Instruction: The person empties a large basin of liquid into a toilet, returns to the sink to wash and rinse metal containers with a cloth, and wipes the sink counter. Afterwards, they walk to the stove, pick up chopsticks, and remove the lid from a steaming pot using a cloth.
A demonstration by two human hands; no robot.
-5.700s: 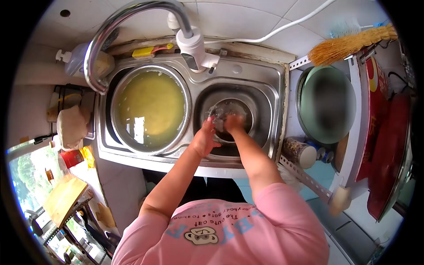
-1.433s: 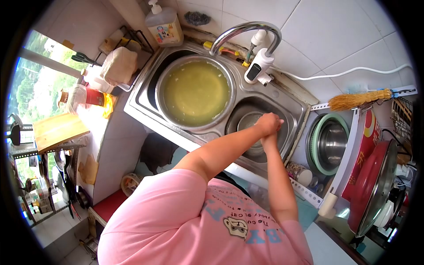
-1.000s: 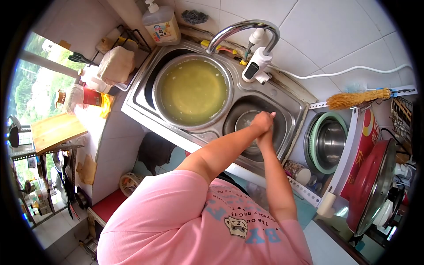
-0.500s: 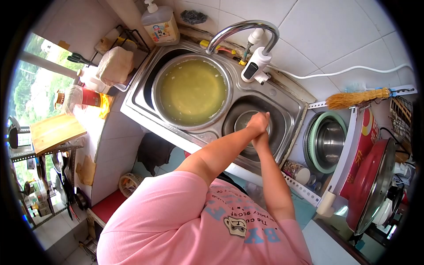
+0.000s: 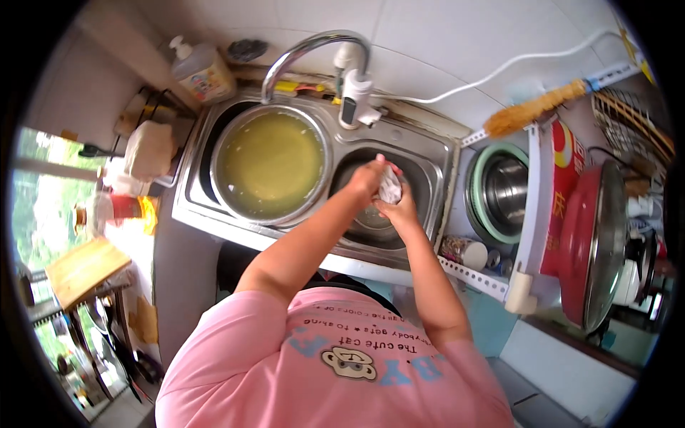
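Observation:
Both hands are over the right sink basin (image 5: 427, 187), with a crumpled whitish wad (image 5: 389, 187) between them. My left hand (image 5: 367, 178) holds the wad from its left side. Around its right and lower side are the fingers of my right hand (image 5: 401, 207). What the wad is made of cannot be told. Below the hands, a round bowl (image 5: 371, 222) stands in the basin, partly hidden by them. To the left, a large metal basin (image 5: 271, 164) of cloudy yellow-green liquid sits in the other sink.
A curved faucet (image 5: 314, 39) rises behind the sinks. At the back left stands a soap bottle (image 5: 203, 71). On the right are a green basin (image 5: 499, 153) with a metal bowl (image 5: 505, 187), a straw brush (image 5: 535, 110) and a red pan (image 5: 579, 242).
The hands have moved apart from their clasp, and the whitish wad now shows between them. The view has turned, so the sink sits lower and further left.

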